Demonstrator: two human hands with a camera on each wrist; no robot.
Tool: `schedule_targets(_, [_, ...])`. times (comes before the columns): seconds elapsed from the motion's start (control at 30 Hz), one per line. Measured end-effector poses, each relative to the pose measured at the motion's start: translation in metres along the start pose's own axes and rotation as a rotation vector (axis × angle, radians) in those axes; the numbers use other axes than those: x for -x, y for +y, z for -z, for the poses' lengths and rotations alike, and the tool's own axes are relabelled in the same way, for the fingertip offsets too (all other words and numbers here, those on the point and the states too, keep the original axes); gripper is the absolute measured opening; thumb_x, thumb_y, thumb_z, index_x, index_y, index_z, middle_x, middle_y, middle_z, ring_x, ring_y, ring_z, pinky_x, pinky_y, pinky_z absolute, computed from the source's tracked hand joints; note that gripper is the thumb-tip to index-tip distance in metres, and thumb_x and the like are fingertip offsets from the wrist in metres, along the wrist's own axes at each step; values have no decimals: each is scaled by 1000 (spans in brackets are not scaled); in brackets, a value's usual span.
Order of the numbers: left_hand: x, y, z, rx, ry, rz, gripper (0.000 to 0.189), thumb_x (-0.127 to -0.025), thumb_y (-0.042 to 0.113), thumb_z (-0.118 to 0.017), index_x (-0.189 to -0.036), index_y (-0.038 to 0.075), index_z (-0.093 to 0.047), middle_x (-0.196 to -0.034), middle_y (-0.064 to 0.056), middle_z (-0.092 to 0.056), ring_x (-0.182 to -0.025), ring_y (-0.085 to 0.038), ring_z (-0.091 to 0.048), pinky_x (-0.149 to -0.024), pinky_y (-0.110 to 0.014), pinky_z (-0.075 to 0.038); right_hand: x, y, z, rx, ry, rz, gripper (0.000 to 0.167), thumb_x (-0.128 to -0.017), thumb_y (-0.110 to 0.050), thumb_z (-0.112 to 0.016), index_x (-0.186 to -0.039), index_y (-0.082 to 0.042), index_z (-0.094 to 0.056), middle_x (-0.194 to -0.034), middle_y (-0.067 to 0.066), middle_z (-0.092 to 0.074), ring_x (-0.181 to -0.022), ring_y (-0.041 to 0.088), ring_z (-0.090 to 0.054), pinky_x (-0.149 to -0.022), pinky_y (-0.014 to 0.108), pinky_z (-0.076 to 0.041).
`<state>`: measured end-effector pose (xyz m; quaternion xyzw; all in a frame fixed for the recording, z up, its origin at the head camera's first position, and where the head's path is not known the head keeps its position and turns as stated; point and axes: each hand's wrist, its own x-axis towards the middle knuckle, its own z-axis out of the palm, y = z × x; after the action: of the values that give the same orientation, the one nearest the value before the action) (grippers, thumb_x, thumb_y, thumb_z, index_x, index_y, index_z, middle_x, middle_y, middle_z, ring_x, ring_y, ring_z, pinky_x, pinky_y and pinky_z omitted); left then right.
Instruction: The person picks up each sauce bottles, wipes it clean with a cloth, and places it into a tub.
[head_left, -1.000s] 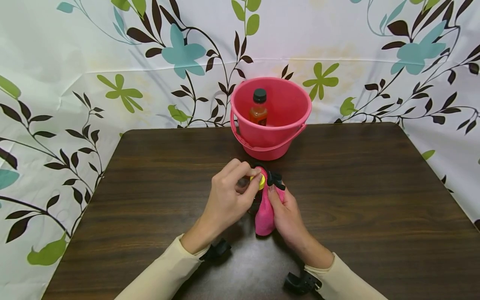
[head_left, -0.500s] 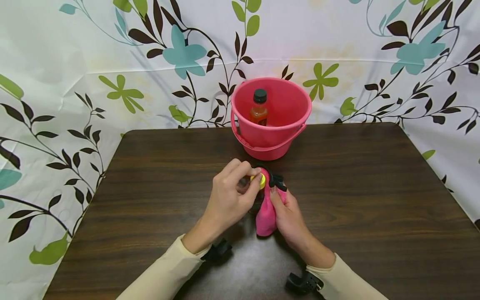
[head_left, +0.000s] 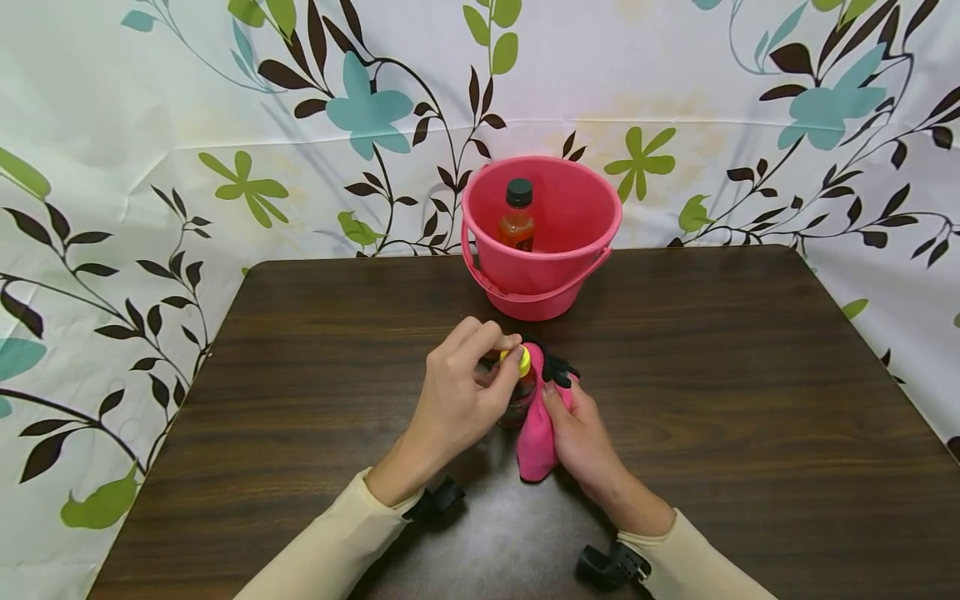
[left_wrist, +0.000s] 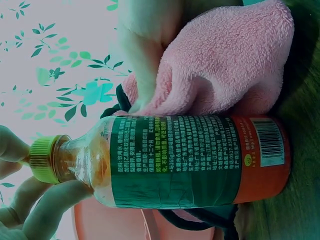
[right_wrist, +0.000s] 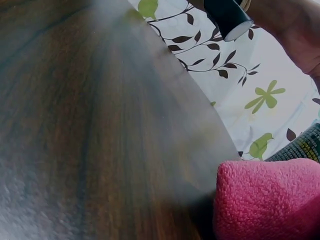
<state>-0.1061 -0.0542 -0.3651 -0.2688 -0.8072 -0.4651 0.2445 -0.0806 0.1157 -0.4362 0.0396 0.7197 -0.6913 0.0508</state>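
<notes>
A: What is different now, compared with half a second ago?

B: The pink cloth (head_left: 538, 437) has moved a little to the right and toward the person, so the head view shows more of the bottle (left_wrist: 175, 160) beside it. The left hand (head_left: 465, 375) stays almost in its place.

A: And how are the grips?

B: The left hand makes a narrow pinch on the yellow cap (left_wrist: 44, 160) (another finger lies against the bottle, just below it). The right hand (head_left: 585, 433) holds the cloth gathered, with its thumb on top.

A: Where exactly is the bottle?

B: It is between the two hands, on the near side of the pink bucket (head_left: 536, 275), with the cap upward. Its base is very near the table (head_left: 750, 375); whether it touches, I cannot tell. In the left wrist view, the cloth lies along its side.

A: What does this mean for the work?

B: In my judgement, the cloth is worked over the bottle's side, while the pinch keeps the bottle steady. A second bottle (head_left: 517, 223), with a dark cap, remains inside the bucket.
</notes>
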Motion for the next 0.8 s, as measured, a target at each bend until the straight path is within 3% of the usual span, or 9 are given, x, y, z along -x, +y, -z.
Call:
schedule_targets(0.2, [1, -1, -1, 3, 7, -4, 8, -93, 4, -73, -90, 7, -66, -95, -8, -67, -77, -13, -64, -59, -19, -57, -4, 0, 3, 94, -14, 3, 31, -112, -12, -47, -138, -5, -62, -127, 13, -68, -121, 16, -57, -102, 22, -48])
schedule_targets(0.43, [1, 0, -1, 4, 9, -11, 9, -93, 4, -74, -90, 7, -66, -94, -8, -65, -78, -14, -64, -58, -21, -58, -5, -2, 5, 77, -50, -37, 36, -113, -15, -45, -146, -10, -58, -140, 10, -63, -133, 20, -53, -118, 41, -41])
schedule_targets(0.6, [1, 0, 0, 3, 6, -16, 9, -94, 4, -73, -90, 7, -65, -93, -8, -65, -77, -13, -62, -57, -23, -58, -6, -6, 5, -21, -80, -99, 38, -114, -21, -43, -150, -11, -52, -147, 9, -58, -135, 18, -50, -112, 29, -45])
schedule_targets(0.7, [0, 0, 1, -5, 0, -15, 9, -94, 5, -73, -90, 7, -65, -92, -8, -64, -76, -13, -62, -57, -22, -57, -6, -10, 5, -95, -101, -127, 39, -115, -23, -41, -152, -12, -48, -145, 9, -56, -129, 17, -52, -102, 21, -50])
schedule_targets(0.8, [0, -1, 1, -13, -9, -8, 9, -94, 6, -73, -90, 8, -65, -90, -7, -62, -75, -16, -61, -58, -22, -54, -6, -16, 3, -155, -106, -134, 39, -115, -25, -41, -151, -12, -47, -136, 9, -56, -120, 16, -55, -94, 21, -52])
